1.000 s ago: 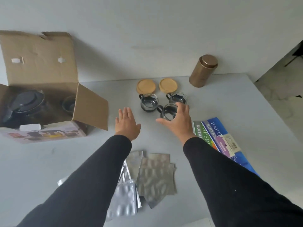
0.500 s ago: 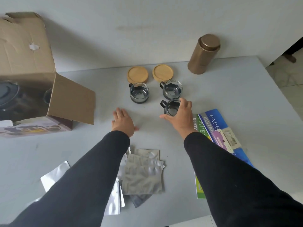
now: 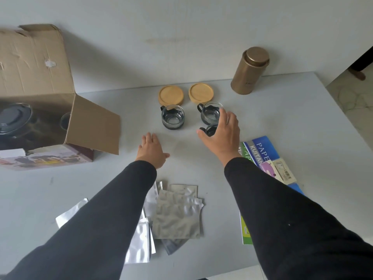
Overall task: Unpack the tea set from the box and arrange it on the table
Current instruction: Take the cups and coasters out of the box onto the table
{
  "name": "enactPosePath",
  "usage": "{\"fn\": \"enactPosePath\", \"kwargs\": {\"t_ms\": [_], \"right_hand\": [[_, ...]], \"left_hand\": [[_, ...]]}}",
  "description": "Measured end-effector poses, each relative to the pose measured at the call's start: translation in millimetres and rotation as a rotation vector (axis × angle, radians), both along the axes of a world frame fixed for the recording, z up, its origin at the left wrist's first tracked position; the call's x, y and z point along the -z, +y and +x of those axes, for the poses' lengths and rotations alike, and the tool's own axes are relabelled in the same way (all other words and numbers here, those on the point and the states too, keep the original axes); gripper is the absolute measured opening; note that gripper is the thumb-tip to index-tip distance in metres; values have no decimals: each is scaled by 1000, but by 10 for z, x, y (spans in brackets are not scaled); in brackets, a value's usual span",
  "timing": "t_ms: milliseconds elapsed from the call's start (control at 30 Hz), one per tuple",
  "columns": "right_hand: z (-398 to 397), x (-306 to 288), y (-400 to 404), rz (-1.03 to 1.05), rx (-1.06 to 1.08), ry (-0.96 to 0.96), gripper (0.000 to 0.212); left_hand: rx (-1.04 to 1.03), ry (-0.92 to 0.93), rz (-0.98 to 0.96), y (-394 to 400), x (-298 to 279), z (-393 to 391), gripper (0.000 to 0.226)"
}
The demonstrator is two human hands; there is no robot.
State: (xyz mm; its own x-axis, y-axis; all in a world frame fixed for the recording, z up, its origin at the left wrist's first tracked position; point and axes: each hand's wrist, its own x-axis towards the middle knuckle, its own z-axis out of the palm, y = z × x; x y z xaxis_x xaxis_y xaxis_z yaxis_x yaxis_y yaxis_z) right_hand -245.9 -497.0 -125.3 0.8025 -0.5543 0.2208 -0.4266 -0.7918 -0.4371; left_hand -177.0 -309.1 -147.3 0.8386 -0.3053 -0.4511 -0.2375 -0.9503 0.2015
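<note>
The third glass cup [image 3: 210, 130], nearest the viewer of the three, sits on the table [image 3: 302, 122] under the right hand [image 3: 223, 138], whose thumb and curled fingers wrap its rim and far side. Just behind it stands a second cup [image 3: 211, 114]; to that cup's left, apart, stands another cup [image 3: 173, 117]. Behind these two lie two wooden coasters [image 3: 171, 96], the near cup overlapping each coaster's front edge. The left hand [image 3: 152, 151] rests flat with fingers extended, to the left of the held cup, grasping nothing.

Risk: the held cup is very close to the second cup, so a careless release or sideways nudge could knock glass on glass; a sleeve [image 3: 282, 209] sweeping back might drag the paper packs [image 3: 262, 152] on the right.

Left of the cups, the open box [image 3: 92, 126] holds a dark teapot [image 3: 14, 120], cropped by the frame edge, and one more cup, dim in shadow. The held cup is mostly hidden by the hand; whether it fully rests on the table cannot be told.
</note>
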Motion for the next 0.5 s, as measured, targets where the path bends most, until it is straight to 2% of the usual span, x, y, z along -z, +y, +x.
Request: {"fn": "enactPosePath", "kwargs": {"t_ms": [133,300,500], "right_hand": [[275,-289,216,7,-121,-71,72],[729,-597,866,51,-347,-112,61],[1334,-940,1970,-16,-619,-82,53]], "left_hand": [[27,-116,-76,109,-324,149,73],[-5,-310,-153,558,-803,480,65],[-116,-376,-27,1735,-1065,999,63]]}}
